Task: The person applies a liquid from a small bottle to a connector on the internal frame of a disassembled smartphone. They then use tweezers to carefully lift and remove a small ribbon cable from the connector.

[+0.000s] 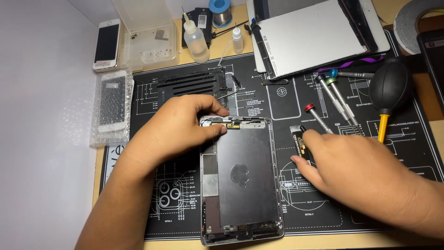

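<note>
From the head camera, an opened tablet shell [240, 180] lies face-up on a black repair mat [370, 194] that covers the bench [323, 240]. The left hand [178, 127] rests on the shell's top edge, thumb and forefinger pinched at the small parts strip [236, 123] there; whether they actually grip anything I cannot tell. The right hand [356, 166] is curled beside the shell over a small black-and-orange part [300, 141] on the mat, fingertips touching it.

The shell is already stripped: its screen panel [314, 34] lies detached near the far edge of the bench, and a black slotted piece [192, 83] lies apart above the left hand. Small boards remain along the shell's left side and bottom edge. Screwdrivers [335, 99], a black air blower [387, 88] and two squeeze bottles [196, 39] lie nearby, unused.
</note>
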